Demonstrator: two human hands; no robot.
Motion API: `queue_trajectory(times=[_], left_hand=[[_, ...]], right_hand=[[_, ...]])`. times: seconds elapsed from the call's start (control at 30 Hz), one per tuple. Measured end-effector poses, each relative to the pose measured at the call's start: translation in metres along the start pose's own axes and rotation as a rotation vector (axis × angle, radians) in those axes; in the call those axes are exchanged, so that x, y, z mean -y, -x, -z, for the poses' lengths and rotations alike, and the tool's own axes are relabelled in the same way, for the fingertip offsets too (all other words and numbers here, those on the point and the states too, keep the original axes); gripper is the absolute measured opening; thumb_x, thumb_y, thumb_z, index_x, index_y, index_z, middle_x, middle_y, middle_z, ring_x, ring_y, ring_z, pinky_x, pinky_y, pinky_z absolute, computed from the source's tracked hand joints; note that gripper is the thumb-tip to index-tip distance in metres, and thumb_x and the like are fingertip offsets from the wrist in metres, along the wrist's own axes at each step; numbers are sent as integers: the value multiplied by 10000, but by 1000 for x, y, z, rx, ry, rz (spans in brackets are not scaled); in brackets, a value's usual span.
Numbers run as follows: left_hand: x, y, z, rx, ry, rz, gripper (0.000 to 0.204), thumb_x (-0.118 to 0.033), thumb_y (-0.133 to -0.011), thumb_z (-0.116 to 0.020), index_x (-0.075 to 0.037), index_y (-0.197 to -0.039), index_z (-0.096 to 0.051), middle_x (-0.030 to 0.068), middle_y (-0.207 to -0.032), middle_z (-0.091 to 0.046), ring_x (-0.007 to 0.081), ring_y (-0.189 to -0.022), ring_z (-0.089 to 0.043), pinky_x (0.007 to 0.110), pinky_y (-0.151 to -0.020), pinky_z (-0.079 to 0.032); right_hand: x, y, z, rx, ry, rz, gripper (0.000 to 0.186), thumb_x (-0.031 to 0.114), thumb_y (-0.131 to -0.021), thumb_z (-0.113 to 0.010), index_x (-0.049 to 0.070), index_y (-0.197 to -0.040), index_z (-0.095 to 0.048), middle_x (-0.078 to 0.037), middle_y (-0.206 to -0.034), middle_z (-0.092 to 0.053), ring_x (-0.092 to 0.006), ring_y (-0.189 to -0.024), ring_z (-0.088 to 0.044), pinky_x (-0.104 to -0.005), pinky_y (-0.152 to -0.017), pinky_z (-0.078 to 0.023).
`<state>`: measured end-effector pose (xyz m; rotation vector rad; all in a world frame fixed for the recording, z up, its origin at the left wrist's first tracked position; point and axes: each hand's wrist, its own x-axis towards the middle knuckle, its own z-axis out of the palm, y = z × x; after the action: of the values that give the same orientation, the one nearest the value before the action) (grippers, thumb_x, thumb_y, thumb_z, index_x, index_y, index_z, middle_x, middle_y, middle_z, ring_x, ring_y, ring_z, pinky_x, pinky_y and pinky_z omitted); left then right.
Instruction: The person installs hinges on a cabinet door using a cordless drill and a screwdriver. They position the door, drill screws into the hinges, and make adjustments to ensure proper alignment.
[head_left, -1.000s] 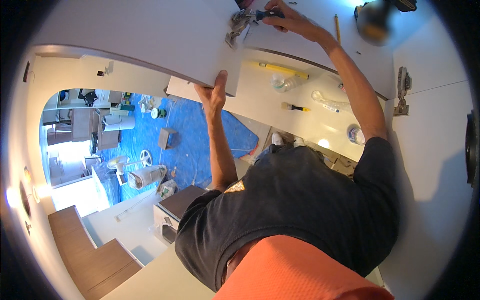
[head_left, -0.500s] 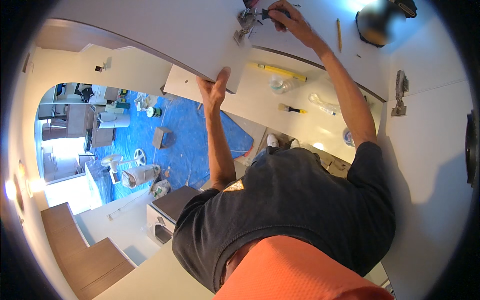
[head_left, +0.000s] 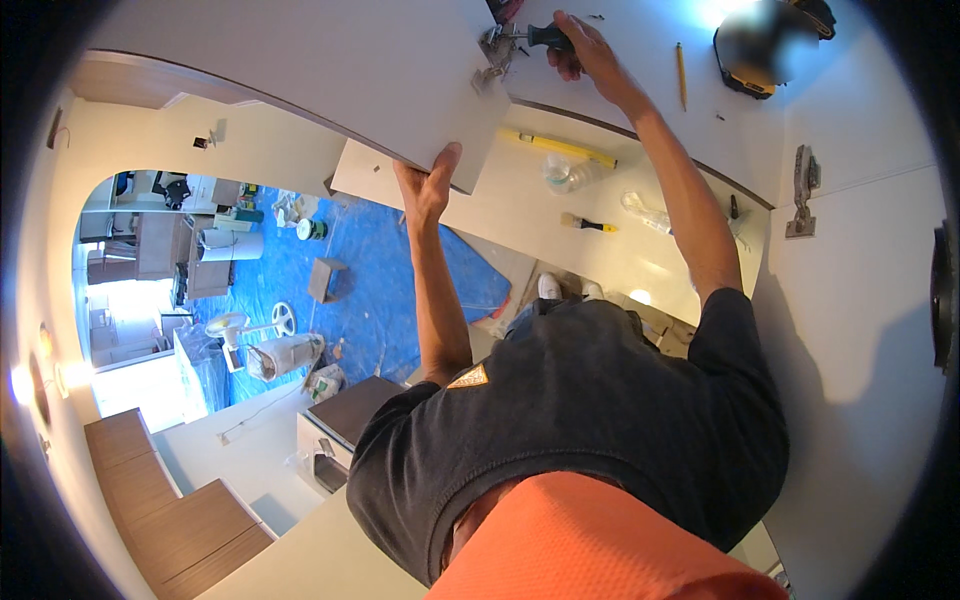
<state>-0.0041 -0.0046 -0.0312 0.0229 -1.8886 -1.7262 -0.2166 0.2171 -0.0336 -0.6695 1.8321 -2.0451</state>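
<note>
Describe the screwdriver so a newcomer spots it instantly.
Find the big pale panel across the top. Beside the metal hinge at its right edge, the right hand grips the screwdriver. Its thick dark handle sets it apart from the thin yellow pencil further right.

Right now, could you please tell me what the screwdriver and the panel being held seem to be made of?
Screwdriver: dark handle, likely plastic or rubber from its dull look; thin grey shaft, probably steel.
Panel: smooth, pale, matt-looking face with a darker edge, perhaps laminated board; its core is hidden.

Two hands, one screwdriver, one pencil, one paintbrush
</note>
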Motion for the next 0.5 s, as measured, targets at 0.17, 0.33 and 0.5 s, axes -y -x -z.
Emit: queue_trajectory(times=[0.17,0.33,0.5], left_hand=[[-1,-1,2,8,-6,59,412,-18,-728,-728,16,-1119,-601,88,-1015,-631,199,-935,-606,337,-829,-491],[1,-4,5,-2,-4,29,408,-10,-737,-722,10,-1125,-597,84,-1019,-631,198,-946,-604,337,-834,-492],[1,-4,5,-2,-19,-18,395,-20,-747,-725,5,-1120,-599,84,-1024,-636,195,-942,-601,338,-835,-489]], right_hand=[[0,8,-6,-55,52,220,366,445,-1027,-506,102,-1102,-608,-20,-804,-633,-76,-626,-575,-227,-573,-446],[5,16,-10,-15,56,88,339,384,-1005,-576,99,-1184,-619,-30,-877,-653,-76,-738,-600,-245,-638,-479],[6,18,-5,-93,596,431,332,298,-934,-694,111,-1201,-628,-48,-963,-679,-150,-841,-635,-298,-767,-523]])
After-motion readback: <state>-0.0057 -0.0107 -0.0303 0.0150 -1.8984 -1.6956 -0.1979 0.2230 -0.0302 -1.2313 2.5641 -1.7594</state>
